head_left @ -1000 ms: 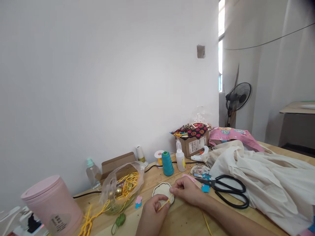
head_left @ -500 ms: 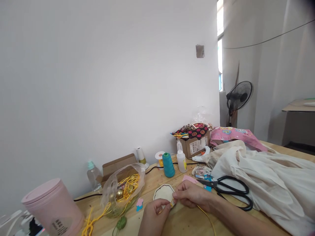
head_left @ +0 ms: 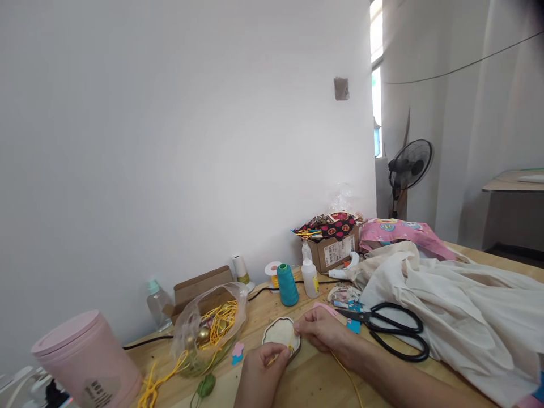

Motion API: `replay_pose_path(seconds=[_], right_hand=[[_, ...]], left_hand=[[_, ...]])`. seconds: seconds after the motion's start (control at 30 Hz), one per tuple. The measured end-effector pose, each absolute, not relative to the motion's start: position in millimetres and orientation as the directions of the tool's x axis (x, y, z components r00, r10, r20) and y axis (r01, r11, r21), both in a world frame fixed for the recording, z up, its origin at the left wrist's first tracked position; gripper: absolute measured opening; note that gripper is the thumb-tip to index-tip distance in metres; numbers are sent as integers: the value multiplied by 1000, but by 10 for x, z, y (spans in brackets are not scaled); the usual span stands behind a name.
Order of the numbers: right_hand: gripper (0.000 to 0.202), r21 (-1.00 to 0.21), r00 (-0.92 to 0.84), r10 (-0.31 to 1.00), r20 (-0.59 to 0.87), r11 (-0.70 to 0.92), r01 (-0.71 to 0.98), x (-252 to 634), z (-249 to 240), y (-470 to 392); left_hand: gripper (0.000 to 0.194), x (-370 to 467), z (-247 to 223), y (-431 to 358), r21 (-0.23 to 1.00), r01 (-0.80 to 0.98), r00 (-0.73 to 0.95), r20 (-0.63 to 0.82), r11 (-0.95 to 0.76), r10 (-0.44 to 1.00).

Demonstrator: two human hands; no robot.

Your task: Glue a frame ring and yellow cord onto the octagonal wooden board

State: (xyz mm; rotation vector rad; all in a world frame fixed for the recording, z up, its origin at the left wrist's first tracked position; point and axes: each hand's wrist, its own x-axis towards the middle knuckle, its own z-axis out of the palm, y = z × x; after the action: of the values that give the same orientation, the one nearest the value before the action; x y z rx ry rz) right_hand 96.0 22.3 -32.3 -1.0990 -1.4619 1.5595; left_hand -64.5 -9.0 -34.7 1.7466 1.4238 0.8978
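Observation:
Near the front of the wooden table lies a cream scalloped piece (head_left: 277, 331) with a dark outline. Over its lower edge, my left hand (head_left: 264, 368) pinches a yellow cord (head_left: 347, 371). My right hand (head_left: 319, 328) is closed at the piece's right side, fingertips pinched on the same cord. A length of that cord runs from under my right hand down to the front edge of the view. The cord between my fingertips is small and partly hidden.
Black scissors (head_left: 393, 327) and white cloth (head_left: 459, 306) lie right. Behind stand a teal thread cone (head_left: 288, 285), a glue bottle (head_left: 310, 279) and a cardboard box (head_left: 335, 252). Left are a plastic bag of yellow cord (head_left: 221, 324), green yarn (head_left: 206, 385) and a pink canister (head_left: 91, 362).
The view has shifted slightly. My right hand has moved a little up and away from my left fingertips, and more of the cream piece shows between them.

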Motion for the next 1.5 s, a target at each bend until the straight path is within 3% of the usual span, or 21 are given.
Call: replay_pose_path(seconds=[0.1, 0.2, 0.27, 0.4, 0.63, 0.87, 1.2, 1.5], right_hand=[[18, -955, -545, 823, -157, -268, -129, 1013, -280, 217], [25, -943, -650, 742, -164, -311, -118, 1000, -272, 195], [29, -973, -655, 746, -120, -220, -71, 949, -302, 178], [28, -978, -535, 844, 25, 131, 160, 849, -390, 146], [23, -692, -461, 830, 315, 533, 487, 883, -321, 64], [16, -537, -463, 812, 354, 582, 610, 895, -242, 33], [9, -567, -437, 760, 481, 650, 506, 883, -323, 101], [10, -558, -447, 752, 484, 659, 504, 900, -307, 89]], left_hand=[[26, -647, -350, -82, 863, 486, 144, 75, -137, 987], [25, -651, -349, -87, 865, 480, 146, 85, -146, 986], [25, -652, -343, -98, 865, 476, 154, 97, -160, 983], [23, -648, -325, -120, 882, 439, 193, 91, -169, 977], [27, -637, -341, -116, 908, 396, 187, 64, -135, 980], [20, -624, -337, -110, 946, 316, 94, 42, -70, 995], [15, -605, -394, -79, 998, 19, 35, -53, 52, 998], [20, -619, -321, -89, 994, 112, -52, 15, -9, 999]])
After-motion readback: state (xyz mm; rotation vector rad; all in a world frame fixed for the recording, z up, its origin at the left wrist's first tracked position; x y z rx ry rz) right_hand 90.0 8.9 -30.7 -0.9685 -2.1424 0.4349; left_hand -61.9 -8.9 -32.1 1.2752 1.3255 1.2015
